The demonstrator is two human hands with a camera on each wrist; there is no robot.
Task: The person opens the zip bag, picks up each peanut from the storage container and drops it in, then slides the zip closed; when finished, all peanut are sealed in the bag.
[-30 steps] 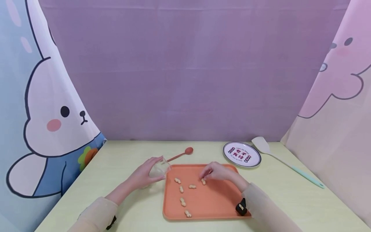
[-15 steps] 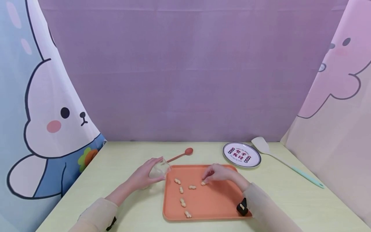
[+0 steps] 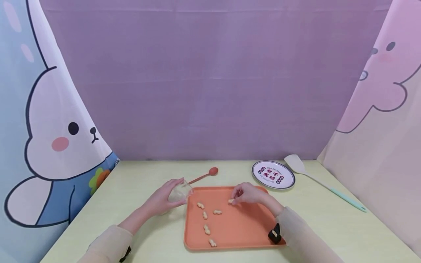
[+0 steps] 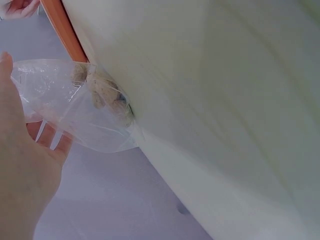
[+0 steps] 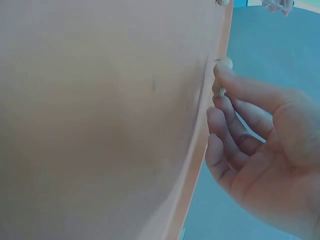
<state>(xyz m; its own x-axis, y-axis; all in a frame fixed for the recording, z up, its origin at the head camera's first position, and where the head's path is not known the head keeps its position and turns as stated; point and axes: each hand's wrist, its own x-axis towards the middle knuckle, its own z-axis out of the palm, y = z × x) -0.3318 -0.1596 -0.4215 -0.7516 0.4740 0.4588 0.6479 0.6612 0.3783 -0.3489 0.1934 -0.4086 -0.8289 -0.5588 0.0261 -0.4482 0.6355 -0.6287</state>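
Over the orange tray, where five peanuts lie, the right hand pinches another peanut between thumb and fingertips; at the tray's left edge, the left hand curls round a clear plastic container with more peanuts inside.

Soft, even brightness filled the head view, with a faint shadow on the table toward seven o'clock. The left-wrist view was dimmer, glints catching the clear container toward ten; the right-wrist view looked hazy, the tray blurred toward nine.
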